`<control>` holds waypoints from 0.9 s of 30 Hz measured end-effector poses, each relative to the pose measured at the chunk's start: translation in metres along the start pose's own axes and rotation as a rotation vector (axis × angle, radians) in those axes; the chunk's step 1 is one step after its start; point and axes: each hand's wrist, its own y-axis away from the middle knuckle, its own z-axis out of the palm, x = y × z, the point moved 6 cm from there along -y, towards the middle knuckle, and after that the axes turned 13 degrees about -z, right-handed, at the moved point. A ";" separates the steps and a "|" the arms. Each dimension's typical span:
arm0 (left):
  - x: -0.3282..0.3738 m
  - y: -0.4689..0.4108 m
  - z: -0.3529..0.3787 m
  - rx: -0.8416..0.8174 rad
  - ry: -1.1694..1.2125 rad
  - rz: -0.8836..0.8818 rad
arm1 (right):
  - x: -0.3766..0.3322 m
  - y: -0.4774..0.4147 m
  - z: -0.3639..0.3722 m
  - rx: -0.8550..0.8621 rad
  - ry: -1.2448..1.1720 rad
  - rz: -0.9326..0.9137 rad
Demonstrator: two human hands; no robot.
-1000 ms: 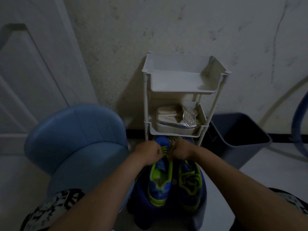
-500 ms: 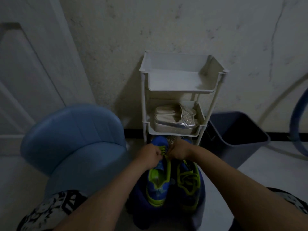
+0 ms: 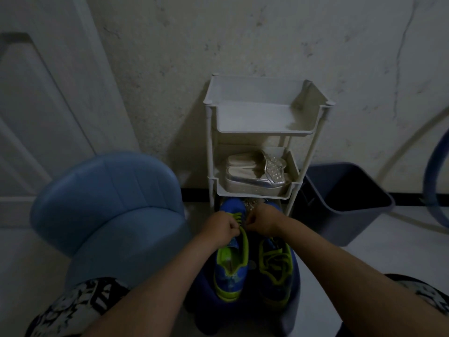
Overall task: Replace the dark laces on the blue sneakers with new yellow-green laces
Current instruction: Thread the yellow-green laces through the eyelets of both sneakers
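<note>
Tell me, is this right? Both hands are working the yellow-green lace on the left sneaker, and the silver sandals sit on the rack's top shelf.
No. The head view shows the silver sandals on the second shelf of the rack, below the top one. Otherwise yes: left hand and right hand work the yellow-green lace on the left sneaker.

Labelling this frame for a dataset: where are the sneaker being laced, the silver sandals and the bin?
sneaker being laced (image 3: 230, 277), head view, blue heel panel
silver sandals (image 3: 252, 183), head view, near sandal's side
bin (image 3: 340, 226), head view, front outer wall
</note>
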 end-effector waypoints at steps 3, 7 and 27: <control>0.000 -0.002 -0.002 -0.015 -0.011 -0.019 | 0.001 0.001 -0.004 0.040 0.028 0.028; -0.001 -0.006 -0.015 -0.050 -0.036 -0.048 | 0.009 0.000 -0.020 0.097 0.021 0.102; -0.009 -0.008 -0.036 -0.179 -0.346 -0.060 | 0.008 0.014 -0.039 0.558 -0.948 0.192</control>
